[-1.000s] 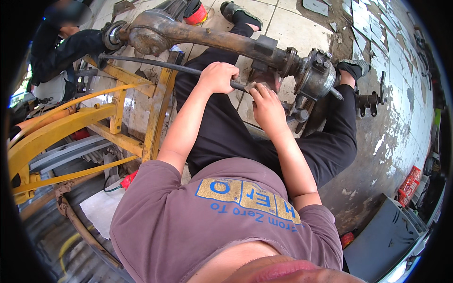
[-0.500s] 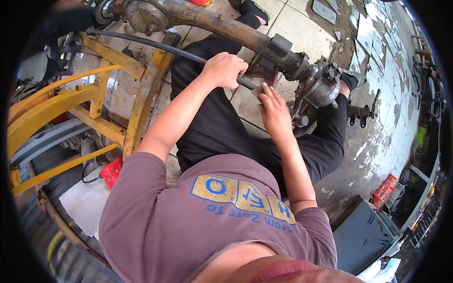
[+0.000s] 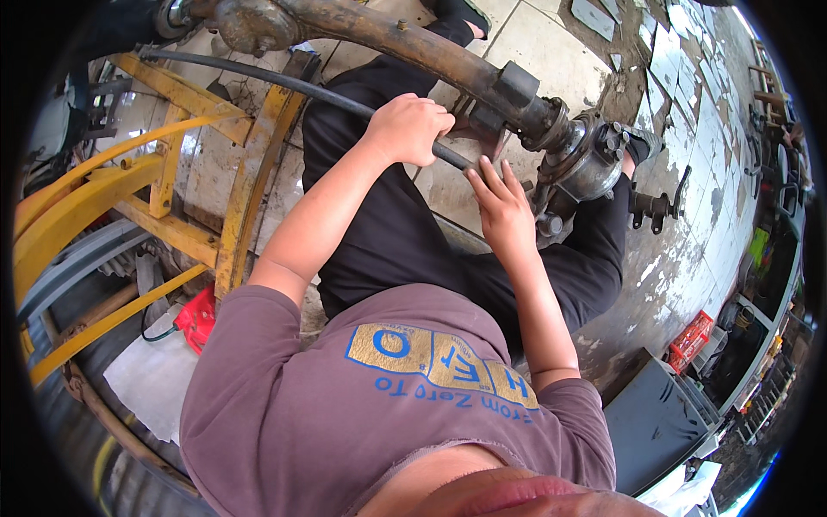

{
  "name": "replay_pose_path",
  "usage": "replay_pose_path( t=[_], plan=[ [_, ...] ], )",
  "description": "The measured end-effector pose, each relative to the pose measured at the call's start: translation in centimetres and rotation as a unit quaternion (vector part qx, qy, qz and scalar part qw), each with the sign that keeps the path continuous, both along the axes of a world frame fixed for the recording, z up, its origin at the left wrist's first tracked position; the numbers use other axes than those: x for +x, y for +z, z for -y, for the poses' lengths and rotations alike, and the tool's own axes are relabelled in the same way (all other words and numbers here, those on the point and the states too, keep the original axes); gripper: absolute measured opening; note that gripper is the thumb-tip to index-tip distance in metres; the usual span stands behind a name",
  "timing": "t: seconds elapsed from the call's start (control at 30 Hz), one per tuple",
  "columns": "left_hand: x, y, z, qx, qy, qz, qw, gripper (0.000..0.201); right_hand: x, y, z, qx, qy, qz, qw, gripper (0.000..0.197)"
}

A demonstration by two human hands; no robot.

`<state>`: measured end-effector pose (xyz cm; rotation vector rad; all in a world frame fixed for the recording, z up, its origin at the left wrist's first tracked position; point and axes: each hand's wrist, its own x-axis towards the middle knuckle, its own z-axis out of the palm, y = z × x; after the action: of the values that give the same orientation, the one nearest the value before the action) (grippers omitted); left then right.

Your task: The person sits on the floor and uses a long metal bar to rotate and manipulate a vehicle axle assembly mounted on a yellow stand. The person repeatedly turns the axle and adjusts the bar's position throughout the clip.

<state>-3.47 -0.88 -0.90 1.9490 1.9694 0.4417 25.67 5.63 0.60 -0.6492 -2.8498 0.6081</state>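
Observation:
A long dark rod [image 3: 284,82] slants across my legs from the upper left. My left hand [image 3: 408,129] is wrapped round it near its nearer right end. Over that end lies my right hand [image 3: 506,211], its thumb and fingertips pressing at the rod; what is under them is hidden. Just beyond both hands runs a rusty axle housing [image 3: 392,39]. At its right end sits a greasy round metal hub [image 3: 590,164] with studs, close to my right hand.
A yellow metal frame [image 3: 185,228] stands at the left, beside a red object [image 3: 196,319] on a white sheet [image 3: 155,388]. Loose tile pieces [image 3: 668,60] litter the floor at the far right. A grey cabinet [image 3: 659,422] and red crate [image 3: 691,342] stand at the lower right.
A flat brown piece showed at my right fingertips earlier; it is out of sight now. My right hand has shifted slightly at the rod's end. The left keeps its grip.

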Motion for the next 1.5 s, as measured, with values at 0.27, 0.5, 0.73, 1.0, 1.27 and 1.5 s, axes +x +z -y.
replay_pose_path(
  t=[0.27, 0.5, 0.73, 1.0, 1.27, 1.5],
  plan=[
    [0.0, 0.2, -0.1, 0.018, 0.002, 0.004, 1.000, 0.021, -4.1, -0.4, -1.4, -0.056, 0.001, -0.059, 0.997, 0.045],
    [0.1, 0.2, 0.1, 0.022, -0.006, -0.005, 1.000, 0.026, 0.4, 0.6, -0.5, -0.023, -0.032, -0.026, 0.999, 0.044],
    [0.2, 0.2, -0.1, 0.060, -0.010, -0.010, 0.998, 0.022, -4.3, -1.4, -0.7, 0.002, -0.041, -0.029, 0.999, 0.051],
    [0.4, 0.0, 0.0, 0.063, 0.000, -0.032, 0.998, 0.021, -2.6, 0.0, 0.9, 0.011, -0.019, 0.030, 0.999, 0.071],
    [0.3, -0.1, -0.2, 0.052, 0.008, -0.045, 0.998, 0.023, -3.1, 0.0, 1.6, 0.086, -0.013, 0.084, 0.993, 0.079],
    [0.8, 0.5, -0.2, 0.015, 0.015, -0.049, 0.999, 0.021, -3.2, 0.0, -0.6, -0.005, 0.012, 0.038, 0.999, 0.069]
  ],
)
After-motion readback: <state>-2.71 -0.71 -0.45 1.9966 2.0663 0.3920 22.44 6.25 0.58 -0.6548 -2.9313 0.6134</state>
